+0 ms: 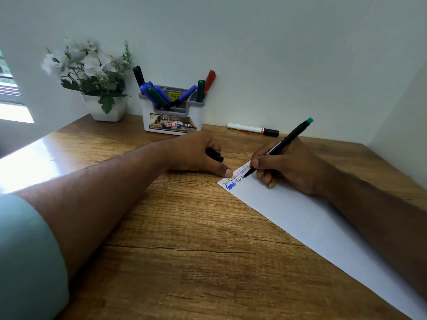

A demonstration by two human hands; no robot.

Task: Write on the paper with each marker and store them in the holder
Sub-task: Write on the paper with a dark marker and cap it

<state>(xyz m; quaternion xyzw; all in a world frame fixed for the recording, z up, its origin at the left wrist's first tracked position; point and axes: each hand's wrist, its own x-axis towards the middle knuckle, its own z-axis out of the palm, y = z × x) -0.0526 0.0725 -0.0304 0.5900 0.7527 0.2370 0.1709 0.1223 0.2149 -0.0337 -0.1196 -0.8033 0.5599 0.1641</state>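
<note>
At centre right, the right hand (284,167) pinches a light, rigid black marker (280,146) low on its barrel, tip on the paper (300,218), while the left hand (196,155) grips its cap (215,154).

The paper (323,227) runs off the lower right edge. Its handwriting (233,180) at centre is too small to read. The holder (172,116) label is partly cut off by the left hand (196,155).

Pale teal sleeve (27,257), bare forearms
</note>
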